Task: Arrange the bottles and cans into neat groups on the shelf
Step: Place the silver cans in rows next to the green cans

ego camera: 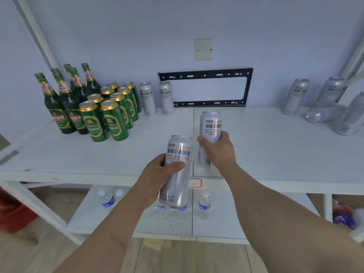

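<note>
My left hand [157, 178] grips a silver beer can [178, 152] upright, in front of the white shelf's edge. My right hand [218, 150] holds a second silver can [210, 125] above the white shelf [275, 150], near its middle. At the back left stand several green bottles [67, 103] in rows, with several green cans [110, 109] grouped to their right. Two silver cans [156, 98] stand side by side next to the green cans. At the far right, more silver cans [296, 96] are scattered, and one [323, 115] lies on its side.
A black metal bracket [208, 87] leans against the wall behind the shelf. A lower shelf [216, 223] carries several clear water bottles [108, 198] with blue labels. A red object [11, 211] sits on the floor at left, and a colourful bag [343, 215] lies at lower right.
</note>
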